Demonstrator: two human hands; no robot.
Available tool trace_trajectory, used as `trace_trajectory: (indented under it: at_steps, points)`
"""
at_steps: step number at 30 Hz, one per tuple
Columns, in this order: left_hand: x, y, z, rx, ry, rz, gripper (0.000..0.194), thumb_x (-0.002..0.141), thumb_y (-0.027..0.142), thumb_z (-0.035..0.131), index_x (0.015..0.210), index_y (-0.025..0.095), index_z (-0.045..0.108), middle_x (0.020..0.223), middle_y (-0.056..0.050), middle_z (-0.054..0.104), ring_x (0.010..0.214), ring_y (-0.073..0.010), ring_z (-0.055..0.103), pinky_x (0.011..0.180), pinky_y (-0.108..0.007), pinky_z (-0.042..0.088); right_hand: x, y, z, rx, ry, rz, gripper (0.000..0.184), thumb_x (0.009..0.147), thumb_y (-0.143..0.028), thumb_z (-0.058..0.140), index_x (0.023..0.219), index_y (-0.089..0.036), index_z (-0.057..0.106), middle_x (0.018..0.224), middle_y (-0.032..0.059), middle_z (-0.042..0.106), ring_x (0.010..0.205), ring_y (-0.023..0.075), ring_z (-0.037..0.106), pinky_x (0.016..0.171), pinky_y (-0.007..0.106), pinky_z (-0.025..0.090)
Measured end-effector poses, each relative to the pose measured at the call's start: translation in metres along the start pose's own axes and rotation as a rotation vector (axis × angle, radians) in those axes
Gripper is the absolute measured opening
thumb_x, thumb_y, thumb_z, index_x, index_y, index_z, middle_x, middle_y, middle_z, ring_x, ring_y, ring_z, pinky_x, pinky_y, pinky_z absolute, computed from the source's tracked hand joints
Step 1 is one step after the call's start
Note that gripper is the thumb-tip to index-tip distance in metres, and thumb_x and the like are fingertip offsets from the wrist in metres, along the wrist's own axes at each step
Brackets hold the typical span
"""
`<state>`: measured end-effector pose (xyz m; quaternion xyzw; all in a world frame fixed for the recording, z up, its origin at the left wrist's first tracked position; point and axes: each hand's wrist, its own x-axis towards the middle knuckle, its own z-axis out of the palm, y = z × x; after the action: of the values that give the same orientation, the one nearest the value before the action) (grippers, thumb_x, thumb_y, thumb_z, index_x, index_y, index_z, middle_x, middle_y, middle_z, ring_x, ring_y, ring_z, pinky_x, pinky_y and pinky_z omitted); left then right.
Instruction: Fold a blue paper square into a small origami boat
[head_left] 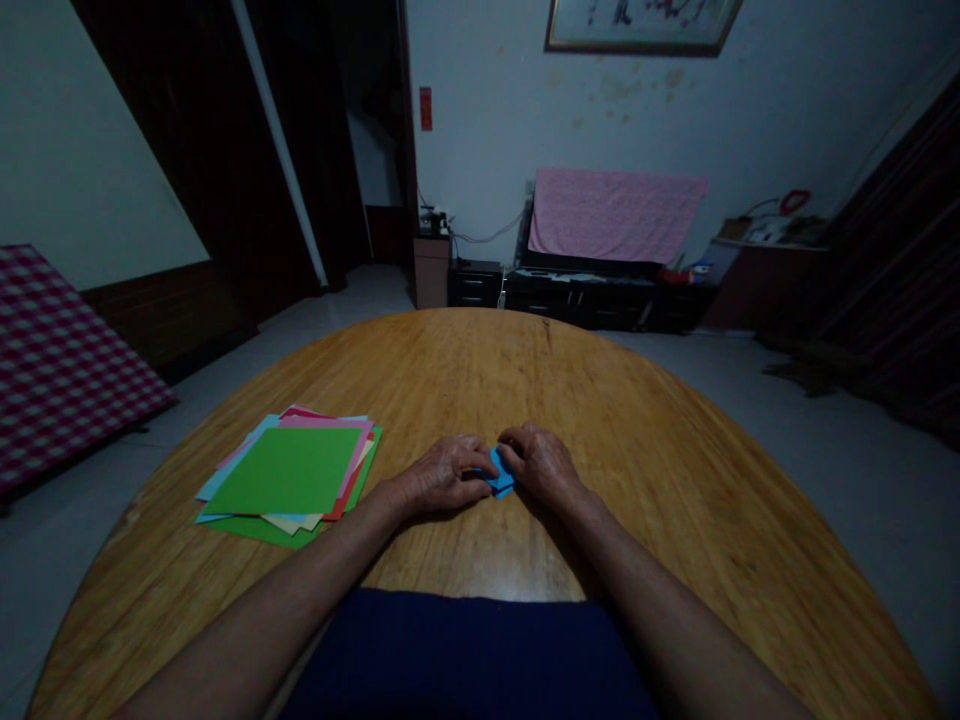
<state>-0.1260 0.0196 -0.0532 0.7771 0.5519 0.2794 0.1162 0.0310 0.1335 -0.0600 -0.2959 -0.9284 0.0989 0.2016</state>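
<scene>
Pinching folded blue paper (502, 480) toward near table (465, 370) edge, my left hand (454, 472), right hand (546, 465); probably light, easily creased; hold by sides.

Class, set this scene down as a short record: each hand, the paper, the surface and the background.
Left hand: touching blue paper
Right hand: touching the same paper, other side
Blue paper: small, seemingly folded, partly hidden
Paper stack: left of both hands, uneven, green on top
Table: wooden, curved edge
Background: pink cloth, framed picture
</scene>
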Motion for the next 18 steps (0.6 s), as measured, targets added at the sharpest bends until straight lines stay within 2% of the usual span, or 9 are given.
trace_trajectory:
  at_steps: [5, 10, 18]
  points:
    - [0.001, 0.0, 0.005, 0.055, 0.003, 0.055, 0.016, 0.085, 0.029, 0.056, 0.091, 0.022, 0.07, 0.09, -0.003, 0.063, 0.084, -0.0142, 0.056, 0.078, -0.027, 0.042, 0.001, 0.003, -0.001, 0.047, -0.002, -0.026, 0.019, 0.083, -0.022, 0.054, 0.093, -0.018, 0.069, 0.081, 0.0053, 0.066, 0.077, 0.017, 0.06, 0.067, 0.025, 0.04]
    - [0.002, -0.001, 0.007, 0.079, 0.013, 0.04, 0.017, 0.086, 0.031, 0.056, 0.092, 0.023, 0.069, 0.091, -0.003, 0.063, 0.085, -0.0148, 0.056, 0.079, -0.028, 0.043, -0.001, 0.003, -0.004, 0.081, -0.025, -0.042, 0.017, 0.08, -0.018, 0.054, 0.088, -0.017, 0.07, 0.078, 0.0054, 0.065, 0.074, 0.0166, 0.059, 0.067, 0.025, 0.04]
    - [0.001, 0.008, -0.001, 0.191, -0.094, 0.102, 0.025, 0.091, 0.032, 0.047, 0.09, 0.022, 0.07, 0.094, -0.005, 0.06, 0.087, -0.0167, 0.054, 0.079, -0.03, 0.041, -0.004, 0.002, -0.011, 0.111, -0.075, -0.067, 0.016, 0.076, -0.015, 0.055, 0.085, -0.016, 0.068, 0.076, 0.0049, 0.062, 0.073, 0.0168, 0.055, 0.066, 0.027, 0.039]
